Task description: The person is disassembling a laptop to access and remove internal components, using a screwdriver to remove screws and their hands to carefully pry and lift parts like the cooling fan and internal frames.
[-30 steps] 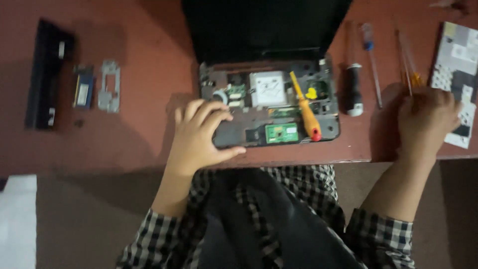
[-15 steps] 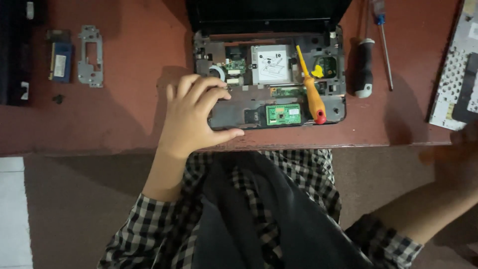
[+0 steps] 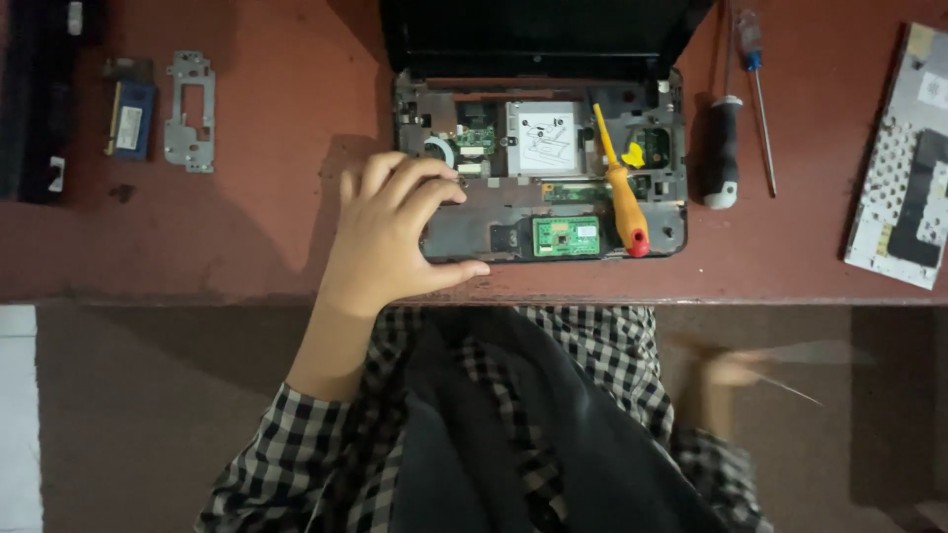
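Left grip: the left hand (image 3: pixel 395 232) rests fingers spread over the front-left corner of the opened laptop base (image 3: pixel 541 168), thumb along the front edge, palm on the counter (image 3: pixel 247 247) edge; it presses flat rather than closing around anything, so nothing is clamped. Right grip: the right hand (image 3: pixel 731 370) is low off the counter, right of the lap, heavily motion-blurred; a thin pale streak sticks out from it toward the right, but whether it holds something or how the fingers stand cannot be told. Laptop base sits mid-counter near the front edge, cover off, boards exposed, dark screen (image 3: pixel 538 35) tilted up behind it. Inside: silver square plate (image 3: pixel 545 138) in the middle, small green board (image 3: pixel 566 237) at the front, yellow tab (image 3: pixel 633 155) at right. Yellow-shaft screwdriver with orange handle and red cap (image 3: pixel 619 188) lies diagonally across the base's right part, untouched. Just right of the base, a black-handled screwdriver (image 3: pixel 722 148) lies on the counter, a thinner blue-tipped screwdriver (image 3: pixel 757 89) beside it. Far right: removed keyboard panel (image 3: pixel 904 163), underside up, silver with a black patch. Left side: blue memory module (image 3: pixel 129 118), grey metal bracket (image 3: pixel 190 111) just beside it, long black part (image 3: pixel 35 99) at the far left edge. Person wears a black-and-white check shirt (image 3: pixel 296 454), dark cloth over the lap.
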